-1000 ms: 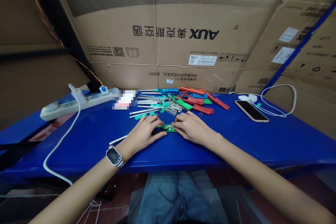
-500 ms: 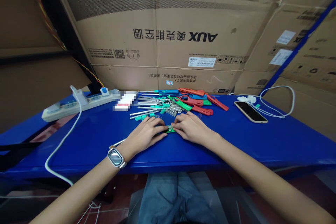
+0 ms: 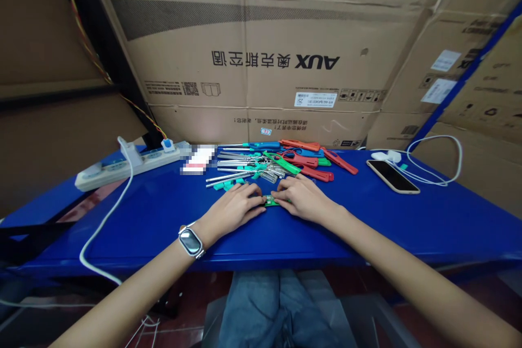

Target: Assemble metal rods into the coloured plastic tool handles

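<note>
My left hand [image 3: 238,209] and my right hand [image 3: 305,198] meet near the middle of the blue table, fingers closed on the two ends of a green lighter casing [image 3: 271,202]. A clear part shows inside the casing between my fingertips; the rest is covered by my hands. Just beyond lies a pile of long-nosed lighter parts: metal tubes [image 3: 227,178] with teal pieces, red casings [image 3: 316,173], a green casing shell [image 3: 284,163] and a blue casing [image 3: 265,145].
A white power strip [image 3: 126,166] with plugs and a cable is at the left. Beside it lies a blurred-out white and red item [image 3: 199,160]. At the right are a phone [image 3: 392,176] and a white charging cable [image 3: 452,176]. Cardboard [image 3: 265,27] walls the back.
The whole view has shifted slightly, putting everything a little further right and lower. Both hands keep their hold on the green casing, with only slight finger movement.
</note>
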`<state>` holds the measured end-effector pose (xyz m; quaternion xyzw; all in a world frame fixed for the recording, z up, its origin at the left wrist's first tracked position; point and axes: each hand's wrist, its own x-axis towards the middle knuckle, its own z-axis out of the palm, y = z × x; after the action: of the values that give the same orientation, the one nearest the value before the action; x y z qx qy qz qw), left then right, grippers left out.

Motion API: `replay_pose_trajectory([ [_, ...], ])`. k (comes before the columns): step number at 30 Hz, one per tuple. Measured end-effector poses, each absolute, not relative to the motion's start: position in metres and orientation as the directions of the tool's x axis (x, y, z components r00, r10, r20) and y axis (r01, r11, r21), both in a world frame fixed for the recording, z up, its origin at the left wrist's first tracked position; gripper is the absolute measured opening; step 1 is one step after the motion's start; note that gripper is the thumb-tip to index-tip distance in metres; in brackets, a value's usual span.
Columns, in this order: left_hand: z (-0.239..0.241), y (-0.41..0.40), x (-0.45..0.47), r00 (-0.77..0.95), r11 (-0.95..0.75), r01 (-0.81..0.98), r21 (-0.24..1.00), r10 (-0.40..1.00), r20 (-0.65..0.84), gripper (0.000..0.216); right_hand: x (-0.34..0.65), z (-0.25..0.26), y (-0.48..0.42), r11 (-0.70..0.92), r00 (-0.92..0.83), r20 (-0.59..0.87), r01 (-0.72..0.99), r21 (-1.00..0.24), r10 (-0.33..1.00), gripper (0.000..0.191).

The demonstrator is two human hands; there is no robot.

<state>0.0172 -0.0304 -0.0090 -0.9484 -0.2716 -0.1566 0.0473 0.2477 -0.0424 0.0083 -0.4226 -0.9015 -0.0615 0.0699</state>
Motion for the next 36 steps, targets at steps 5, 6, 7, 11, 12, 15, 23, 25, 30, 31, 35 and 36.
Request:
replay_pose_trajectory([
  [5,-0.01,-0.028,0.019,0.81,-0.852,0.523,-0.018,0.491,0.32,0.029,0.25,0.008,-0.043,0.626,-0.616,0.178,0.78,0.003,0.767,0.026],
  [6,-0.01,-0.028,0.02,0.809,-0.854,0.521,-0.014,0.488,0.327,0.029,0.25,0.009,-0.043,0.628,-0.613,0.182,0.778,-0.028,0.769,0.026],
  [7,-0.011,-0.028,0.02,0.808,-0.855,0.518,-0.008,0.486,0.332,0.029,0.25,0.011,-0.042,0.627,-0.608,0.19,0.776,-0.066,0.771,0.026],
  [11,-0.012,-0.029,0.019,0.798,-0.855,0.518,0.019,0.492,0.348,0.029,0.243,0.02,-0.023,0.592,-0.537,0.28,0.787,-0.172,0.795,0.029],
  [12,-0.012,-0.029,0.019,0.796,-0.854,0.52,0.03,0.496,0.348,0.029,0.24,0.023,-0.014,0.582,-0.518,0.307,0.793,-0.177,0.799,0.029],
  [15,-0.014,-0.029,0.017,0.778,-0.845,0.525,0.098,0.524,0.347,0.027,0.227,0.027,0.016,0.513,-0.441,0.337,0.842,-0.163,0.831,0.029],
  [23,-0.011,-0.031,0.011,0.641,-0.771,0.559,0.305,0.635,0.432,0.035,0.208,0.023,0.052,0.457,-0.413,0.287,0.883,-0.104,0.864,0.016],
  [25,-0.01,-0.033,0.011,0.638,-0.782,0.549,0.294,0.62,0.456,0.031,0.21,0.024,0.051,0.478,-0.428,0.307,0.872,-0.107,0.85,0.015],
  [30,0.001,-0.028,0.004,0.552,-0.782,0.557,0.28,0.6,0.579,0.02,0.217,0.025,0.043,0.555,-0.384,0.437,0.738,-0.384,0.813,0.013],
  [31,0.005,-0.025,0.002,0.521,-0.781,0.554,0.288,0.595,0.612,0.019,0.218,0.024,0.039,0.565,-0.366,0.443,0.656,-0.501,0.818,0.014],
  [35,0.025,-0.01,0.002,0.531,-0.812,0.496,0.307,0.563,0.633,0.024,0.221,0.012,0.02,0.486,-0.376,0.37,0.285,-0.826,0.85,0.024],
  [36,0.028,-0.007,0.004,0.57,-0.825,0.472,0.311,0.555,0.605,0.023,0.221,0.008,0.016,0.453,-0.375,0.354,0.22,-0.864,0.857,0.027],
])
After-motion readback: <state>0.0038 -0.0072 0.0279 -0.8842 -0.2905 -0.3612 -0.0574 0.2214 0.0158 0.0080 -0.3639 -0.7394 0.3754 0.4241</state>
